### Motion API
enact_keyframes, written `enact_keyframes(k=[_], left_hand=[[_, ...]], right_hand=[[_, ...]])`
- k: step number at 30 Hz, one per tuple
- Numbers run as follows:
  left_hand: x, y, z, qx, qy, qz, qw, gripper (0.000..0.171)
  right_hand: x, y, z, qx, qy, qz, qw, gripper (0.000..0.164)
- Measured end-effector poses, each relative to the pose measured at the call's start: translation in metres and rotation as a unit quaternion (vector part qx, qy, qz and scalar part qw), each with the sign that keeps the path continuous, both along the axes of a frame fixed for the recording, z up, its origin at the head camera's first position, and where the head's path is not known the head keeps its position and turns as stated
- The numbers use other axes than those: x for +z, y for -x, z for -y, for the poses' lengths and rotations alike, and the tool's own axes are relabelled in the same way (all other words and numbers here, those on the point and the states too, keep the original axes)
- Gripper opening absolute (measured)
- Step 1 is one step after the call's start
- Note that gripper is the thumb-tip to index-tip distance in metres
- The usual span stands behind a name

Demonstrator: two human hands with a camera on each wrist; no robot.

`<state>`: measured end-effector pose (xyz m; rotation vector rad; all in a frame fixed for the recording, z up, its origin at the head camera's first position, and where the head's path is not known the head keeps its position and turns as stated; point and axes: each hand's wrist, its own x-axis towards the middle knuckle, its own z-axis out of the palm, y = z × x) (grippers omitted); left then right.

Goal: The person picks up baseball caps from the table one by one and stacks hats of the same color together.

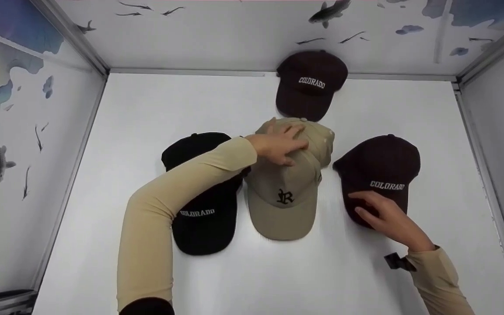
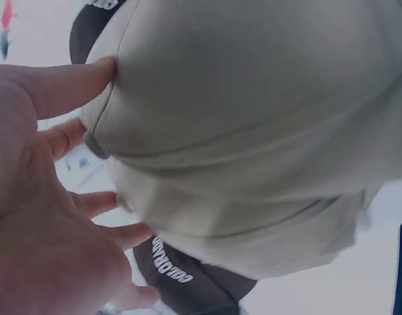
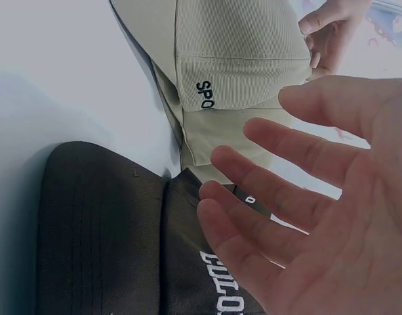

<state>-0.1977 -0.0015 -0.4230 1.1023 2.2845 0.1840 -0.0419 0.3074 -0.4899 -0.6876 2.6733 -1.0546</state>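
Note:
A beige cap (image 1: 281, 218) with a dark letter emblem lies in the middle, its brim toward me. Behind and partly under it is a second beige cap (image 1: 324, 146). My left hand (image 1: 280, 142) rests on the crowns with fingers spread; in the left wrist view the thumb (image 2: 89, 82) touches the upper crown. Over the brim of a maroon COLORADO cap (image 1: 387, 159) at the right hovers my right hand (image 1: 381, 214), holding nothing. Its fingers (image 3: 289, 147) are spread and loosely bent in the right wrist view, apart from the caps.
A black COLORADO cap (image 1: 204, 236) lies left of the beige ones, partly hidden by my left sleeve (image 1: 147, 249). Another maroon cap (image 1: 311, 83) leans at the back wall. Panels with fish pictures enclose the white table (image 1: 85, 271) at the sides and back.

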Motion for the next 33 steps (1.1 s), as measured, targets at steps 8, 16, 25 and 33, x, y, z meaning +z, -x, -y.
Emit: enact_keyframes(k=[8, 16, 25, 33], left_hand=[[0.004, 0.007, 0.001, 0.002, -0.013, -0.008, 0.9999, 0.026], [0.001, 0.0, 0.008, -0.007, -0.042, -0.008, 0.999, 0.048], [-0.002, -0.01, 0.0, -0.034, 0.021, -0.1, 0.9942, 0.051], [0.0, 0.0, 0.002, -0.013, -0.003, -0.031, 0.9994, 0.039]], right_hand=[[-0.003, -0.003, 0.0, -0.002, -0.003, 0.01, 1.0, 0.029], [-0.003, -0.002, 0.001, 0.004, -0.003, 0.01, 1.0, 0.029], [-0.004, 0.0, 0.004, 0.005, -0.002, 0.018, 1.0, 0.029], [-0.008, -0.001, 0.005, 0.007, 0.002, 0.019, 1.0, 0.029]])
